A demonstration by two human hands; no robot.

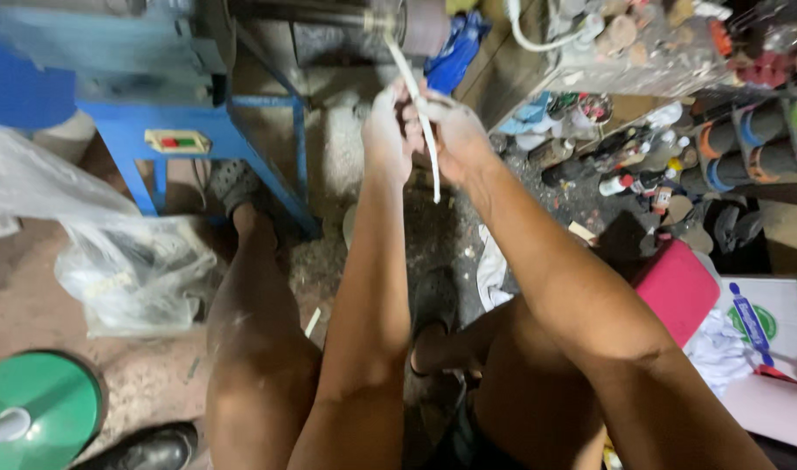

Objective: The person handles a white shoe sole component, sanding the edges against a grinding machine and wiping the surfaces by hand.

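Both my dusty hands, left hand and right hand, are clenched round this thin white strip, its top end up at the grinding wheel, and it looks light, bendy, best pinched mid-length.

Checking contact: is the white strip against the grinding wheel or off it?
Against it: the white strip, held by both hands, reaches the wheel.

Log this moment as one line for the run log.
left hand: grips white strip | right hand: grips same strip | strip top: at grinding wheel | seated, blue machine stand ahead
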